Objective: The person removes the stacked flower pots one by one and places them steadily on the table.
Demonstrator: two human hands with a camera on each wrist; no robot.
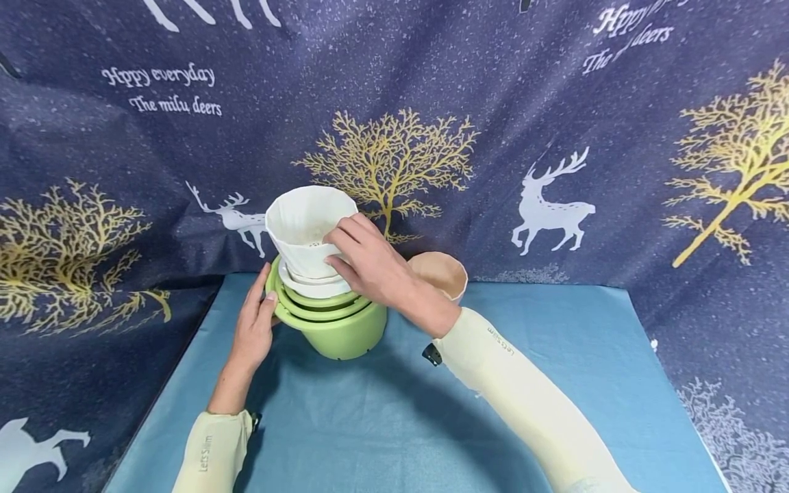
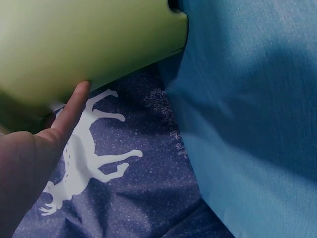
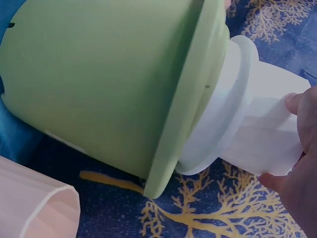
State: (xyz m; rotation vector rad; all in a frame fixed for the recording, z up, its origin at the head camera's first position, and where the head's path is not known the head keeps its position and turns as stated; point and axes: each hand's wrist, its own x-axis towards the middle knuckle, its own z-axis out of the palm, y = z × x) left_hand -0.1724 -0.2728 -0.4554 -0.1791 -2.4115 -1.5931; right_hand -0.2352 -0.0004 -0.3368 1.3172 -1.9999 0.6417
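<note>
A white faceted flowerpot [image 1: 302,257] stands at the top of a nested stack, with my right hand [image 1: 372,263] pinching its near right rim, fingers inside and thumb outside. Directly under it sits a white pot with a wide round rim [image 3: 240,104]. Both rest in nested green flowerpots [image 1: 345,335], the largest of them outermost. At the left of the stack, my left hand [image 1: 254,329] holds the green rim, thumb over the edge and fingers along the outside. One of its fingers [image 2: 74,106] touches the green wall in the left wrist view.
A pale pink-beige faceted pot [image 1: 440,274] stands behind my right forearm, right of the stack. Blue cloth covers the table [image 1: 370,424]. A dark blue printed curtain [image 1: 431,68] with deer and trees hangs right behind the table's back edge.
</note>
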